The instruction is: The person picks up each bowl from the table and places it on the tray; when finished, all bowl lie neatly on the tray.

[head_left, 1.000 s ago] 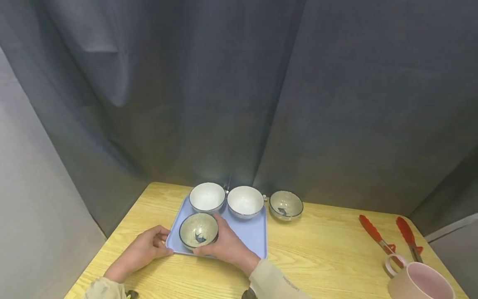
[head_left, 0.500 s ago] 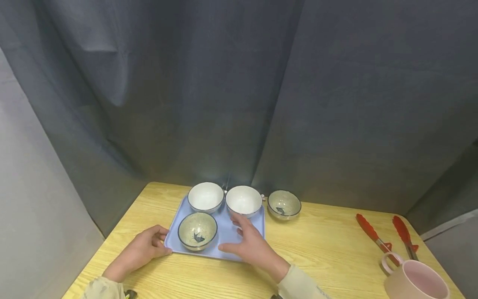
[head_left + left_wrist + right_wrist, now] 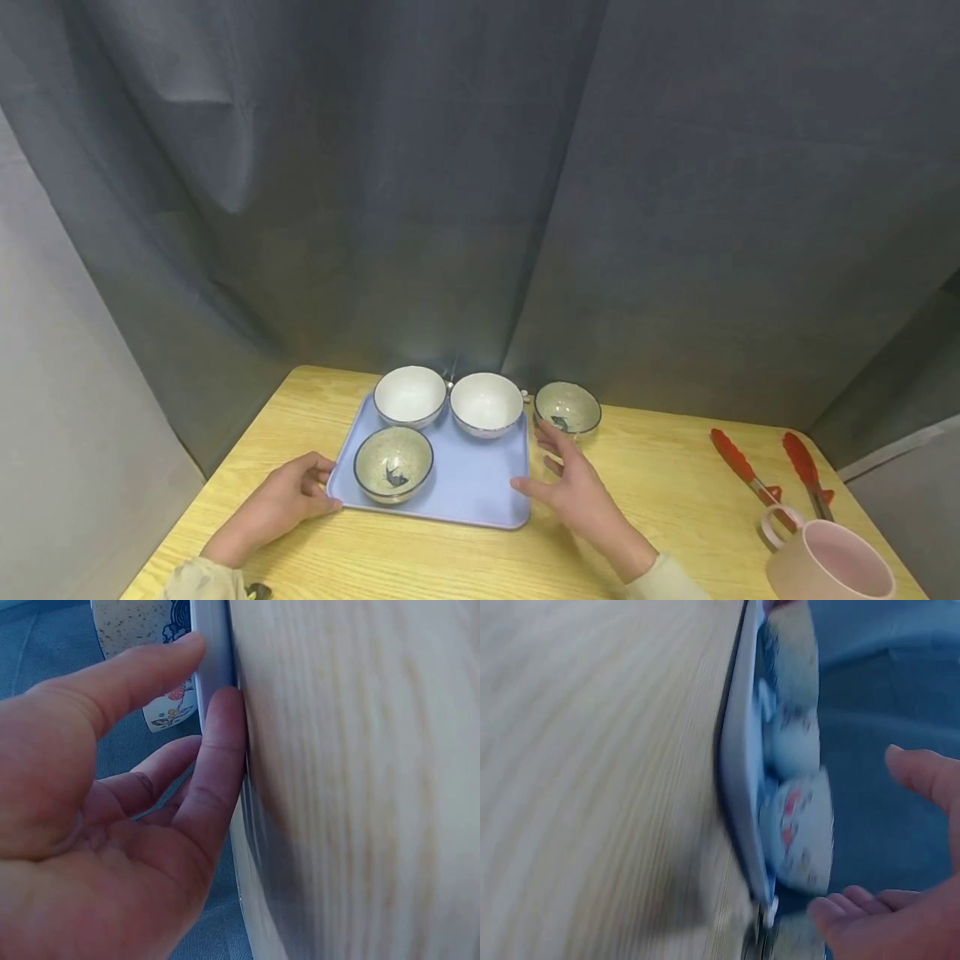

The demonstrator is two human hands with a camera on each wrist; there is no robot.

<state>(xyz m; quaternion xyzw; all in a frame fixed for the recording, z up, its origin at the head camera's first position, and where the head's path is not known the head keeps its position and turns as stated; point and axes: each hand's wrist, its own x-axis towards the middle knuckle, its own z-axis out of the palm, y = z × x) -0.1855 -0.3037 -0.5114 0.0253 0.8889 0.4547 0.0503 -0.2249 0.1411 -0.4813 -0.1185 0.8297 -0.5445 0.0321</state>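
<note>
My left hand (image 3: 281,504) pinches the front left corner of a light blue tray (image 3: 480,492) between thumb and fingers. On that tray, a speckled beige bowl (image 3: 393,465) with a dark fish design sits front left. Behind it, along the far edge, stand two bowls with white insides, a left white bowl (image 3: 410,396) and a right white bowl (image 3: 487,404). My right hand (image 3: 588,500) holds nothing, fingers spread, just right of the tray. Its fingertips overlap a second speckled bowl (image 3: 573,404) in the head view; contact cannot be told. The right wrist view is blurred.
A pink mug (image 3: 832,562) stands at the table's near right. Behind it lie tongs with red ends (image 3: 731,454). Small shiny items (image 3: 527,396), partly hidden, show between the bowls. A dark curtain (image 3: 450,183) hangs along the table's back edge.
My right hand has let go of the front speckled bowl and moved right, across the tray to beside the second speckled bowl. My left hand stays at the tray corner.
</note>
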